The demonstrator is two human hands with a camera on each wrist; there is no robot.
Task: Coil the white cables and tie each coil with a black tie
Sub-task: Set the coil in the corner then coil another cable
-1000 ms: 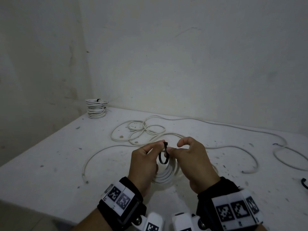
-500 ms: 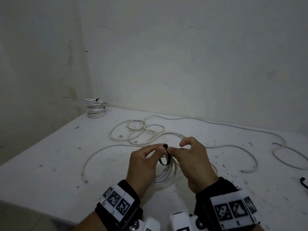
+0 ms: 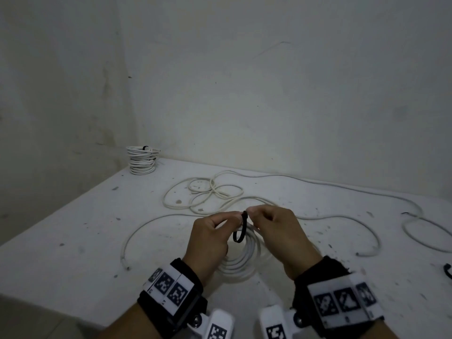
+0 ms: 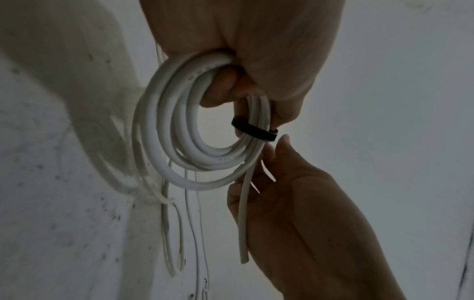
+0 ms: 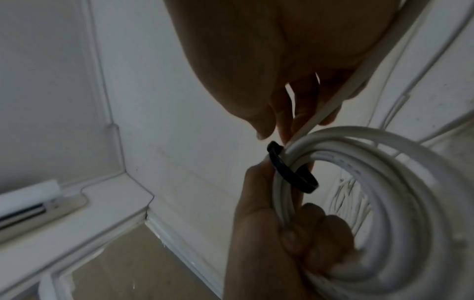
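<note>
Coil [image 4: 179,130] of smooth round white cable hangs from my left hand [image 3: 208,238], fingers curled through it, above the speckled white table [image 3: 73,241]. Flat black tie [image 4: 254,131] loops round the strands, loose. My right hand [image 3: 281,231] pinches the tie's top end. Tied coils [image 3: 141,159] stacked at the far corner.

Perhaps a workroom, bare walls [image 3: 269,94], stained table [image 3: 73,228]

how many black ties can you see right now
3. One black tie loops round the coil held in both hands, one sits on the stacked coils in the far corner, one lies loose at the table's right edge. More may be hidden.
</note>
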